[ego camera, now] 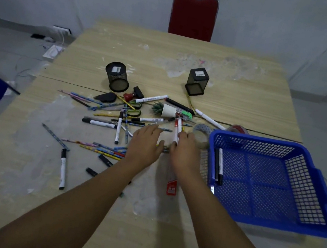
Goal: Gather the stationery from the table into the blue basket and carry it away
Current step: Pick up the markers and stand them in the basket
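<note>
Both hands are seen extended over the middle of the wooden surface (237, 88), palms down. The left hand (145, 145) is laid flat with fingers relaxed and spread over loose pens; nothing is gripped by it. The right hand (184, 151) is curled around a red-and-white marker (177, 129), whose upper end projects beyond the fingers. A few pens (165, 150) are visible in the gap between the two hands. The blue basket (314, 208) is placed at the right of the surface, just beside the right hand; two markers (218, 165) are lying inside it against its left wall. Scattered stationery (103, 124) is spread to the left of and beyond the hands. Two black mesh pen holders (117, 77) are noted farther back, well apart, and tape rolls (201, 129) are found beside the basket's far left corner. A red chair (193, 15) is seen at the far end.
</note>
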